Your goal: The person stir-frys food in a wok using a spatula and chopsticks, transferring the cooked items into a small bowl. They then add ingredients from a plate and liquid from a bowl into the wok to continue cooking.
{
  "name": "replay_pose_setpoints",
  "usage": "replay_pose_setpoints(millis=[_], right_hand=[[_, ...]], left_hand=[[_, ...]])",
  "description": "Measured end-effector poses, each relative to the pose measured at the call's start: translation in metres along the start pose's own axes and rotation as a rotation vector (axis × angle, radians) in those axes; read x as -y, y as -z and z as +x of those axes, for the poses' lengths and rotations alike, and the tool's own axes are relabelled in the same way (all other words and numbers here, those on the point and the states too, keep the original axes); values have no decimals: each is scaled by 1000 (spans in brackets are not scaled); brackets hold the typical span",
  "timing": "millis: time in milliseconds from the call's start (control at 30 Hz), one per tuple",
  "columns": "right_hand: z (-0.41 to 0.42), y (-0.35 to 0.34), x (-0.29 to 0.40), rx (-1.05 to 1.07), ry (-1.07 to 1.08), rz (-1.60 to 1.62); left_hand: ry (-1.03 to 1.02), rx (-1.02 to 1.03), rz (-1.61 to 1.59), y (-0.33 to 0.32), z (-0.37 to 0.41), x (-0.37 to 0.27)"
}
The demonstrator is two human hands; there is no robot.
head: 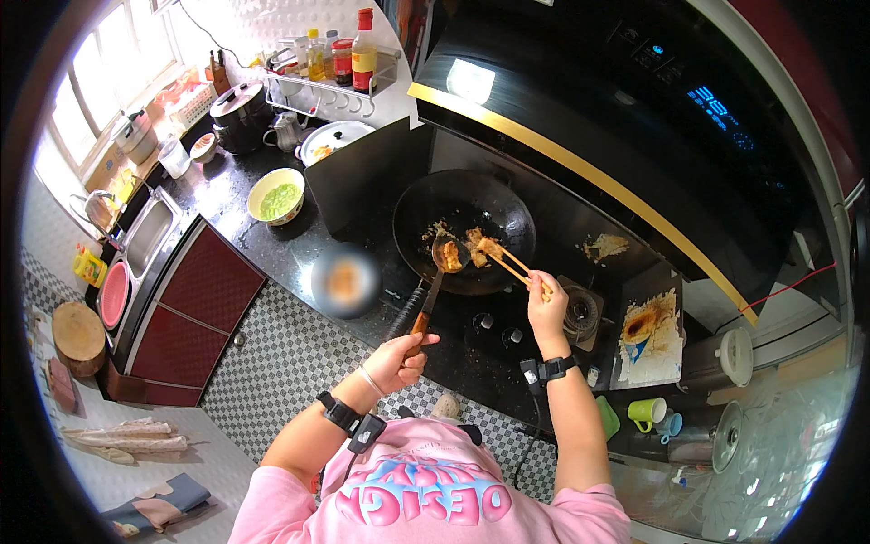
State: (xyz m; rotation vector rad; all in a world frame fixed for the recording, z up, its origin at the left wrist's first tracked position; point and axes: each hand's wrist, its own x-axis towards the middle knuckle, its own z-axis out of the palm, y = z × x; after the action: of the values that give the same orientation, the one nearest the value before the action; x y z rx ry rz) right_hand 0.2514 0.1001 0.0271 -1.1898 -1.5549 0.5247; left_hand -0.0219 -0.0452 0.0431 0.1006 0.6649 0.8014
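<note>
My left hand (396,362) grips the wooden handle of a metal ladle (436,291), whose bowl rests over the near side of a black wok (467,197). A browned piece of food (451,255) lies in the ladle's bowl. In my right hand (548,302) is a pair of chopsticks (513,262), their tips at other browned pieces (480,243) in the wok. Small crumbs (435,232) stick to the wok's left inner side. The wok's black ridged handle (408,311) points toward me, beside the ladle handle.
A blurred round area (345,281) with something orange-brown sits left of the wok. Farther left stands a bowl of chopped green vegetable (276,197). A dark splash guard (367,177) borders the stove. The second burner (579,313) is to the right, and a range hood (584,102) overhangs the back.
</note>
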Motion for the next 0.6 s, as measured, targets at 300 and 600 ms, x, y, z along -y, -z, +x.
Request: replay_pose_setpoints(millis=[300, 600], right_hand=[[-6, -26, 17, -106, -353, 419], [-17, -31, 12, 5, -337, 419]], left_hand=[[33, 54, -35, 3, -4, 3], [39, 136, -179, 8, -2, 1]])
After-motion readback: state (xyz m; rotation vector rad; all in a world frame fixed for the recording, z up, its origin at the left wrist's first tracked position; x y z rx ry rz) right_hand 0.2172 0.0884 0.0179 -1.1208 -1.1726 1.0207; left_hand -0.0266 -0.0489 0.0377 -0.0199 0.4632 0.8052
